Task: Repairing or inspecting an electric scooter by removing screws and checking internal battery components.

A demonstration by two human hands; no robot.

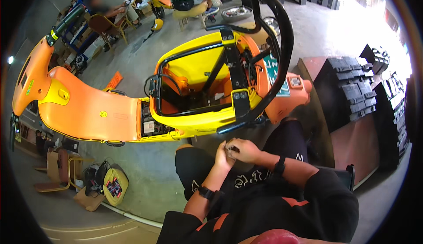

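My left hand (224,156) and my right hand (246,150) meet above my lap, both with curled fingers. A small dark piece (233,148) shows between them, too small to name. Just beyond them stands an orange and yellow electric scooter (92,105), its handlebar to the left and its tail to the right. Its yellow body frame (194,124) is open on top, with black tubes around the opening and loose cables inside. A bent black tube rack (287,28) rises over the tail. Neither hand touches the scooter.
Black boxes (346,89) stand on a reddish board (352,149) at right. A yellow helmet-like shell (116,184) and a chair (57,178) are at lower left. Farther back, one person sits on a stool (189,12) beside a wheel (236,13); another sits at left.
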